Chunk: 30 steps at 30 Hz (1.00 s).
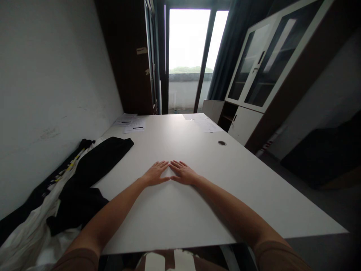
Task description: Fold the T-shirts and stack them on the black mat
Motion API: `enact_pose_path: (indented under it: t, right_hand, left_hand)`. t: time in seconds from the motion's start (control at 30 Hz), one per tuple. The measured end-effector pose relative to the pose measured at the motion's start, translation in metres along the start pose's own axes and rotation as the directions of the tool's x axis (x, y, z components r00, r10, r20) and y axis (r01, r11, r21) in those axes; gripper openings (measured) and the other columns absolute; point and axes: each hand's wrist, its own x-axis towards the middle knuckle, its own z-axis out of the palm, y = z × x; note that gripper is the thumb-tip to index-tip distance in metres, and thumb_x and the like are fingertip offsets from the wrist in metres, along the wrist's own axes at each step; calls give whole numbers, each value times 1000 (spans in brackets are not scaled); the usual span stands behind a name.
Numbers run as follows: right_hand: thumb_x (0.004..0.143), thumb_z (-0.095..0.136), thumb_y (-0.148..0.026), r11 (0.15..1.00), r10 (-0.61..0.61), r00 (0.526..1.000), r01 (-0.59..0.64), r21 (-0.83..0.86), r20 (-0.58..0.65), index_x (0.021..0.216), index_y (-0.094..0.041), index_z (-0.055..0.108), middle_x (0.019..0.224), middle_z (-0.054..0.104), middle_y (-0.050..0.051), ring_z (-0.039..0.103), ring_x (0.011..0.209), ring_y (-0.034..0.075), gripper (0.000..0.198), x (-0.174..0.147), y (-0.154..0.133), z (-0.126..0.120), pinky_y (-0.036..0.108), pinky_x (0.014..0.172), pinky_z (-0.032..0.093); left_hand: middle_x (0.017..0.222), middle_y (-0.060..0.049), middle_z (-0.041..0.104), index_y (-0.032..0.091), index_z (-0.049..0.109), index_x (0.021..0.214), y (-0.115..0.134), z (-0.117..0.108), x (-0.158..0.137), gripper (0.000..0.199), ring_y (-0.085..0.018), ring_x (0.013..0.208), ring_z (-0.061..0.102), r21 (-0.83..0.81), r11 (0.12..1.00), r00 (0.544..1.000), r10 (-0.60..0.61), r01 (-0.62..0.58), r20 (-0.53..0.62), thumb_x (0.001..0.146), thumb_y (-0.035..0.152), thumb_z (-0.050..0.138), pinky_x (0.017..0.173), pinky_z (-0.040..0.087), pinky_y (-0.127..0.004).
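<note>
Both of my hands lie palm down on the white table (175,210), near its middle. My left hand (156,173) is flat with its fingers stretched out. Beside it, my right hand (183,173) rests the same way, also flat. The thumb tips and index fingertips meet or nearly meet, framing a small patch of tabletop. Neither hand holds anything. Left of my left arm lies a black garment (98,158), with more dark cloth (81,205) bunched nearer to me.
White and patterned cloth (34,226) is heaped along the left wall. Printed papers (134,124) lie at the far left corner, further sheets (207,124) at the far right. A round cable hole (222,143) sits near the right edge. Beyond stands a glass-door cabinet (262,67).
</note>
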Motion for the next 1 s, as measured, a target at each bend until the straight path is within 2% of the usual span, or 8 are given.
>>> enact_pose_path:
  t: [0.4, 1.0]
  right_hand:
    - [98, 43, -71, 1000, 0, 1000, 0, 17, 7, 165, -23, 25, 168, 24, 10, 20, 156, 28, 84, 0, 0, -1, 50, 127, 16]
    - [98, 45, -69, 1000, 0, 1000, 0, 11, 0, 164, -22, 27, 167, 25, 12, 22, 156, 28, 84, -1, -1, -1, 50, 127, 18]
  left_hand:
    - [167, -10, 30, 24, 29, 162, -1, 2, 0, 82, -28, 155, 26, -10, 1000, 1000, 5, -5, -15, 96, 70, 47, 127, 18, -48]
    - [167, -11, 29, 23, 31, 162, -2, 2, 0, 83, -28, 155, 27, 4, 1000, 1000, 1, -1, -16, 96, 72, 46, 126, 19, -48]
